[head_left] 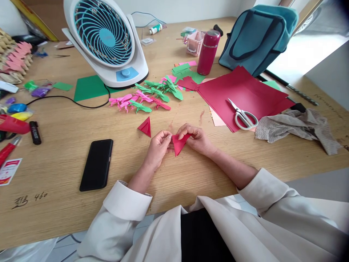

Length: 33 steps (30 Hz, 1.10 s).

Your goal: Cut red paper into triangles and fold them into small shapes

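Note:
Between both hands, just above the table, is a piece of red paper [179, 146] folded into a triangle with its point downward. My left hand [159, 147] pinches its left corner between thumb and finger. The fingers of my right hand [196, 139] are closed on the upper right edge. Left of the hands lies a second folded red triangle [145, 127]. Beyond it are several folded paper figures [155, 92] in green, pink and red, heaped together.
A fan [105, 36] stands at the back left, a black phone [96, 165] at front left. To the right lie red paper sheets [218, 94] with scissors [243, 115] on top, and a crumpled cloth [294, 127]. Behind stand a red bottle [208, 52] and a teal bag [257, 38].

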{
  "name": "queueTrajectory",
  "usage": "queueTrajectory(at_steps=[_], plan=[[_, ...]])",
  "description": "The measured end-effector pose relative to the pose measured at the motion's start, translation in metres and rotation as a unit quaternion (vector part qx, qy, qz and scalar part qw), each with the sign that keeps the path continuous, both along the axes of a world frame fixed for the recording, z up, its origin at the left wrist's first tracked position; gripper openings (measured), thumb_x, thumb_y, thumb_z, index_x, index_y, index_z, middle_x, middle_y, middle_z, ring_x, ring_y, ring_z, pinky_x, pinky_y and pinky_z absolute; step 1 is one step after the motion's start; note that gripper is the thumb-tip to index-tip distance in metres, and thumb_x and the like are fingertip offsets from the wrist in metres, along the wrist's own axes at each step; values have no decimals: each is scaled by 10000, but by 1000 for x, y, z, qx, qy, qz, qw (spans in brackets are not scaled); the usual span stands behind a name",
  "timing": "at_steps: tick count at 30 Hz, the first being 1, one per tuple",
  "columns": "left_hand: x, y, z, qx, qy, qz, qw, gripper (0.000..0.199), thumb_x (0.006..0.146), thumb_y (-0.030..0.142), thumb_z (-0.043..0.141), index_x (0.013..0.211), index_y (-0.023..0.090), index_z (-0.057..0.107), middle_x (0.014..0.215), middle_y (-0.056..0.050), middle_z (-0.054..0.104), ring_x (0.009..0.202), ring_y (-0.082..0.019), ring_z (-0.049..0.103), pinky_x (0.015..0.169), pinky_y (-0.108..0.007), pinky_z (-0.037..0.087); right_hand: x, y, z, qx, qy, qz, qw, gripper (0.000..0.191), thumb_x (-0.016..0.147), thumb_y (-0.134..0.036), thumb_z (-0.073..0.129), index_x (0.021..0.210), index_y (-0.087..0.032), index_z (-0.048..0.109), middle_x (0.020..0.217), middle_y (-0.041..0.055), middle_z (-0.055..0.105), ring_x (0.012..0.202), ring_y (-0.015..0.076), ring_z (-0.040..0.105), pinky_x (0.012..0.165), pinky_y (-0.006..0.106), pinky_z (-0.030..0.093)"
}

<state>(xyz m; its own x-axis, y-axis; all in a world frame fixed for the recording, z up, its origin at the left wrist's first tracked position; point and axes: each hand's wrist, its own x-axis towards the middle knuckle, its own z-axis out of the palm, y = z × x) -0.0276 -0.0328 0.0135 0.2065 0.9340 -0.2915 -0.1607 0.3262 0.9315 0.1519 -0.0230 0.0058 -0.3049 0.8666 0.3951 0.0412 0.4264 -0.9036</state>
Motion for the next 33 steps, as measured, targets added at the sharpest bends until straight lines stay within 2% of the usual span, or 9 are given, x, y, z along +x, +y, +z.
queueTrajectory(at_steps=[6, 10, 14, 20, 24, 28, 33], plan=[[0, -2, 4, -9, -41, -39, 998, 386, 771, 520, 725, 889, 218, 515, 747, 37, 628, 586, -116, 637, 508, -223, 529, 0, -2, 3, 7, -17, 5, 1000, 184, 800, -101, 531, 777, -222, 667, 886, 40, 659, 856, 171, 632, 807, 341, 517], [1, -4, 6, -31, -90, -83, 992, 443, 744, 461, 780, 1007, 224, 514, 840, 10, 670, 686, -160, 696, 593, -281, 570, 0, -2, 3, -10, 5, -15, 1000, 154, 807, -127, 548, 768, -227, 659, 873, 36, 656, 846, 170, 629, 795, 334, 519], [1, -5, 4, -32, -88, -97, 991, 489, 723, 420, 812, 1080, 176, 584, 896, -39, 713, 730, -175, 718, 661, -295, 579, 0, -1, 0, -15, 13, -24, 1000, 129, 801, -130, 555, 762, -218, 642, 878, 34, 663, 859, 170, 629, 806, 328, 509], [2, -4, 2, -50, -56, -61, 995, 454, 683, 359, 846, 1029, 125, 669, 854, -53, 738, 711, -164, 714, 644, -267, 573, 0, 1, -7, -26, 1, -64, 998, 227, 752, -83, 537, 927, -190, 635, 868, 9, 650, 791, 139, 601, 750, 274, 482], [3, -4, 4, -58, -53, -43, 996, 471, 631, 355, 876, 994, 126, 683, 837, -46, 741, 691, -162, 711, 603, -257, 566, 0, 2, -9, -43, 20, -51, 998, 231, 753, -105, 577, 965, -194, 607, 894, 11, 646, 785, 134, 600, 726, 262, 480], [4, -4, 5, -54, -51, -32, 997, 483, 602, 379, 889, 960, 129, 684, 789, -37, 736, 663, -153, 700, 588, -247, 547, -1, 2, -9, -58, 36, -33, 997, 227, 818, -205, 629, 1041, -208, 583, 937, 29, 638, 845, 151, 616, 763, 282, 496], [1, 0, 5, -19, -40, 27, 999, 443, 580, 393, 891, 891, 152, 687, 779, -12, 720, 664, -127, 662, 596, -231, 523, -3, 2, -7, -97, 103, 10, 990, 384, 890, -398, 646, 1195, -212, 506, 976, 44, 614, 870, 158, 611, 822, 311, 519]])
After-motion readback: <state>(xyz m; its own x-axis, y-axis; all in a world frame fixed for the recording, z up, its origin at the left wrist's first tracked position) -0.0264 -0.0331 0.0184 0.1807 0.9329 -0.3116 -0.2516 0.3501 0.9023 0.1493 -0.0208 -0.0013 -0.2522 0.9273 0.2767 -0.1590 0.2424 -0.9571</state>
